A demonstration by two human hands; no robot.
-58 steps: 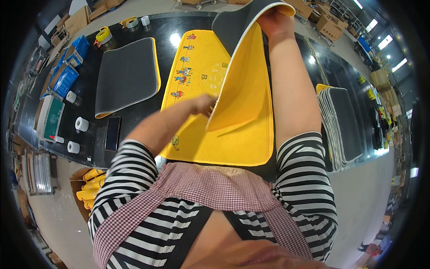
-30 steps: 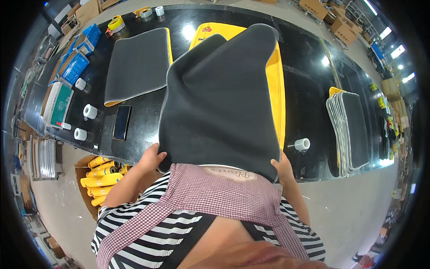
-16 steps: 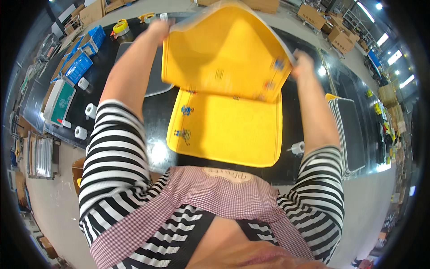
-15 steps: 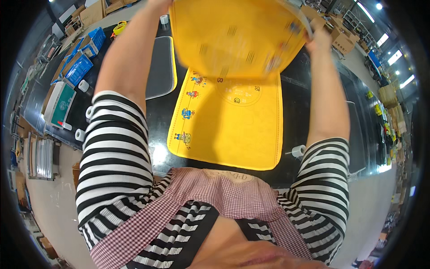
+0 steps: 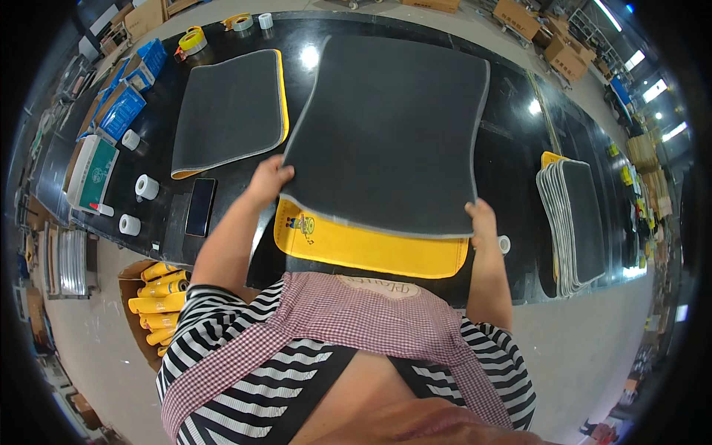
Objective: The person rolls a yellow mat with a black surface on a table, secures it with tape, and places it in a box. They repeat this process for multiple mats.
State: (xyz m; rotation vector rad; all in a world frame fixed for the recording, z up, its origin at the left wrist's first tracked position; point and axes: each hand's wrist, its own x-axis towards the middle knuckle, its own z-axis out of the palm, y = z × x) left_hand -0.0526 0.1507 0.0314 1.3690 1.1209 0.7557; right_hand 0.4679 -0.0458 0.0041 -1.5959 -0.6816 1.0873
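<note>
Fingers of L hand (image 5: 270, 180) pinch L edge of dark-faced mat (image 5: 389, 133) nr its near corner, thumb on top; fingers of R hand (image 5: 483, 222) pinch the near R corner, likewise thumb up. That mat is spread dark side up over yellow mat (image 5: 371, 251), hiding all but its near strip w/ a small cartoon fig. at L; can't tell if the two touch throughout. Yellow mat lies on black surface (image 5: 512, 133), right before the person. White roll (image 5: 504, 244) just beside R hand. To L: another dark mat (image 5: 226, 111) w/ yellow edge, phone (image 5: 200, 208) nr it. Far R: mat stack (image 5: 582, 215), dark side up. Carton (image 5: 127, 288) of yellow rolls (image 5: 159, 304) below surface, L.
</note>
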